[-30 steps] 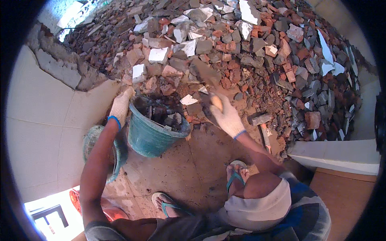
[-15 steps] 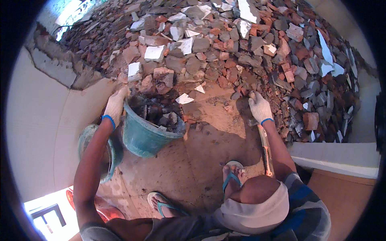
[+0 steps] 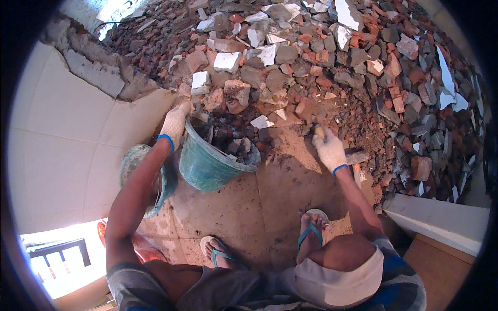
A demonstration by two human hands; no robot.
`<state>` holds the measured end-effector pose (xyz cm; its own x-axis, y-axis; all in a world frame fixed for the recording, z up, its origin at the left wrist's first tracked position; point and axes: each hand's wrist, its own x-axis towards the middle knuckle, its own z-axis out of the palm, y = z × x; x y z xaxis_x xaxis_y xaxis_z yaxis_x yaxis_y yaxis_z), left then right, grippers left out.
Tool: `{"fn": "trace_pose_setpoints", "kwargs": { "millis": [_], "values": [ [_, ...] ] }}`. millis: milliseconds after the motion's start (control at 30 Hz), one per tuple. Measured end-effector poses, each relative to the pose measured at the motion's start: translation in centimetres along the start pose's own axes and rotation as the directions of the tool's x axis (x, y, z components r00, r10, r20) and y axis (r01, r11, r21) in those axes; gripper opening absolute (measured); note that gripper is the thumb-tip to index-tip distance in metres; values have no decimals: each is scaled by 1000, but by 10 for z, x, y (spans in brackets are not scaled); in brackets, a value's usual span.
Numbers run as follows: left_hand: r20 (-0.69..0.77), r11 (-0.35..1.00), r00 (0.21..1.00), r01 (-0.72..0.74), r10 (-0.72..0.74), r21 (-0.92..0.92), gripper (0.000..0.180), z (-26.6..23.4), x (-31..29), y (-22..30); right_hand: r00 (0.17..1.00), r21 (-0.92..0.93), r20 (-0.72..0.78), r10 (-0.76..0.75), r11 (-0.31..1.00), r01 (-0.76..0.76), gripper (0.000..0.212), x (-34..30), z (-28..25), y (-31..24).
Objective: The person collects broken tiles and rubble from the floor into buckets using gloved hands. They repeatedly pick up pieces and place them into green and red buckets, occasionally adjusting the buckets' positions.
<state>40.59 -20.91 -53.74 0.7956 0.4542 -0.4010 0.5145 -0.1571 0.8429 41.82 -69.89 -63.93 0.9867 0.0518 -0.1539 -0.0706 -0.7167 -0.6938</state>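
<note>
My left hand (image 3: pixel 175 123), in a cream knitted glove with a blue cuff, grips the far left rim of a green bucket (image 3: pixel 215 168). The bucket is tilted toward the rubble and holds dark broken chunks and bits of brick. My right hand (image 3: pixel 330 150), gloved the same way, is low at the near edge of the rubble pile (image 3: pixel 306 78). Its fingers are curled together, and whatever they hold is hidden. Just right of that wrist lies a hammer (image 3: pixel 358 157), its pale and orange handle partly behind my forearm.
A second green bucket (image 3: pixel 167 194) stands behind my left forearm. Light wall panels (image 3: pixel 67 140) rise at the left, and a pale ledge (image 3: pixel 436 220) runs at the right. Something red (image 3: pixel 150 254) sits at lower left. My sandalled feet rest on the dusty tiled floor (image 3: pixel 223 212).
The scene has shifted rightward as my view turned. My right hand has moved left and a little nearer, away from the hammer. My left hand stays at the bucket's rim.
</note>
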Motion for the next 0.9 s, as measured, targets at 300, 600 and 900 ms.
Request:
{"fn": "trace_pose_setpoints", "kwargs": {
  "millis": [300,600,900],
  "values": [
    [-20,999,1000,-15,16,45,36,4,-14,8,956,103,187,-227,972,211,47,-44,56,-85],
    [88,992,996,2,-13,123,44,-6,-28,16,804,-17,-8,-594,804,594,52,-68,32,-128],
    [145,970,985,53,-90,239,55,-19,7,-9,984,-65,-47,173,982,-176,63,-9,-39,4]
  ]
}}
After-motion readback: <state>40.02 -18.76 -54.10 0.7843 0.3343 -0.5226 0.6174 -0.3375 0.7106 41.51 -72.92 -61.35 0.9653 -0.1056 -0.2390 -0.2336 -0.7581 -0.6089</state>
